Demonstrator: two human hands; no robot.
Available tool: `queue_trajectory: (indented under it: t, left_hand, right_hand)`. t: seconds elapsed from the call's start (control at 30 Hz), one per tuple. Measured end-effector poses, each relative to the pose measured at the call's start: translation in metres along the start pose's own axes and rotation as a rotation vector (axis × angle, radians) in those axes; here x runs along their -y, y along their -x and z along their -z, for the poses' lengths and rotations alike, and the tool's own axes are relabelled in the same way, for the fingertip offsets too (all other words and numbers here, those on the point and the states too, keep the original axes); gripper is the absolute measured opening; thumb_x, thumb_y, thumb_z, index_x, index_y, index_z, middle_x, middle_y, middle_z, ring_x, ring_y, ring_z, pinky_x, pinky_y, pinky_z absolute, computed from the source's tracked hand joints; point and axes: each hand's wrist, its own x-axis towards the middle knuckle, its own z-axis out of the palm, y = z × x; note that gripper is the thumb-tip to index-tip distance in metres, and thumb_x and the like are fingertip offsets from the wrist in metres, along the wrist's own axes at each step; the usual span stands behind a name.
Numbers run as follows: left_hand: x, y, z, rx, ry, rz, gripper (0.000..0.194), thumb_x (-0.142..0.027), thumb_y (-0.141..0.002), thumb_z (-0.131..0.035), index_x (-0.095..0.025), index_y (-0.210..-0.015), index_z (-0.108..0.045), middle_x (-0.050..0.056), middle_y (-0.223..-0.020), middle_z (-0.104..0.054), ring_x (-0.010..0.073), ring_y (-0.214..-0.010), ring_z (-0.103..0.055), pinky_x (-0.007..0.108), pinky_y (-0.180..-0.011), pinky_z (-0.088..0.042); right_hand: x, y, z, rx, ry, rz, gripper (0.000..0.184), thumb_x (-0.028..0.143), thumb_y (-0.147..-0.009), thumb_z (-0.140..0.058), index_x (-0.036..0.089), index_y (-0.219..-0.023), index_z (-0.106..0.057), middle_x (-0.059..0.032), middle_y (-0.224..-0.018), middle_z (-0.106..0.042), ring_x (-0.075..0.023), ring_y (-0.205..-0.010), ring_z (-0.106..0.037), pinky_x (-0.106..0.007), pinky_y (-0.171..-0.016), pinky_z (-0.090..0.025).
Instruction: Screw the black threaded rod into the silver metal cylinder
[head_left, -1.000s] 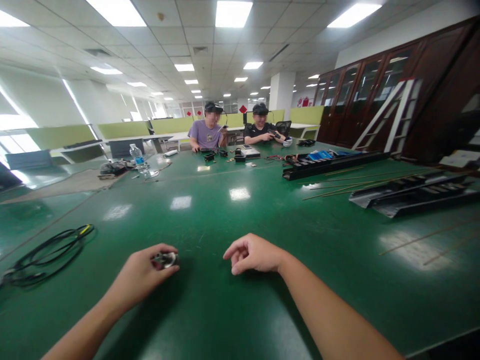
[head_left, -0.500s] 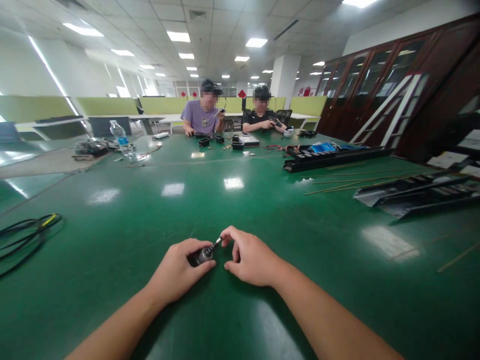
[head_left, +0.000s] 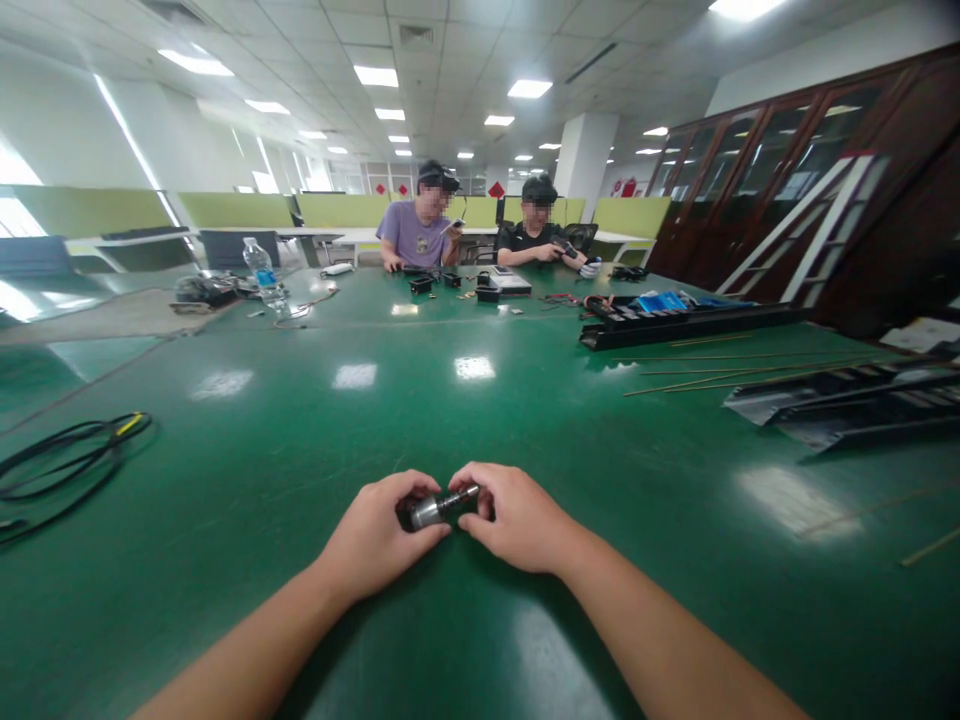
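Observation:
A short metal cylinder with a thin, stepped dark shaft [head_left: 430, 512] lies between my two hands, low over the green table. My left hand [head_left: 382, 525] curls around the cylinder's thick end, thumb on the near side and fingers on the far side. The shaft slants up to the right and ends in a pale tip. Around that tip, my right hand [head_left: 510, 515] is curved, with the fingers behind the shaft and the thumb in front, lower down. How firmly the right fingers touch the shaft is hard to see.
Coiled black cable [head_left: 67, 465] lies at left. Black metal channels [head_left: 675, 322] and thin rods [head_left: 720, 375] are on the right. A water bottle [head_left: 262, 268] stands farther back. Two people sit across the table [head_left: 300, 420], near small black boxes [head_left: 487, 293].
My right hand has closed in around the shaft, and the hands are nearer each other. The shaft now slants less steeply. The whole view has shifted slightly.

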Motion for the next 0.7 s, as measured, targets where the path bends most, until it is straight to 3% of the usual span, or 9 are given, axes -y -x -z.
queue_trajectory:
  t: [0.7]
  left_hand:
    - [0.0013,-0.0019,0.0002,0.004,-0.028,-0.091,0.027,-0.036,-0.080,-0.073,-0.027,-0.105,-0.071,0.001,-0.097,-0.072,0.0191,-0.089,-0.066,0.030,-0.081,-0.050]
  right_hand:
    - [0.0003,-0.0002,0.0027,-0.007,0.057,0.055,0.012,0.025,-0.081,-0.066,0.022,-0.091,-0.073,0.0000,-0.081,-0.071,-0.0142,-0.073,-0.062,-0.024,-0.067,-0.041]
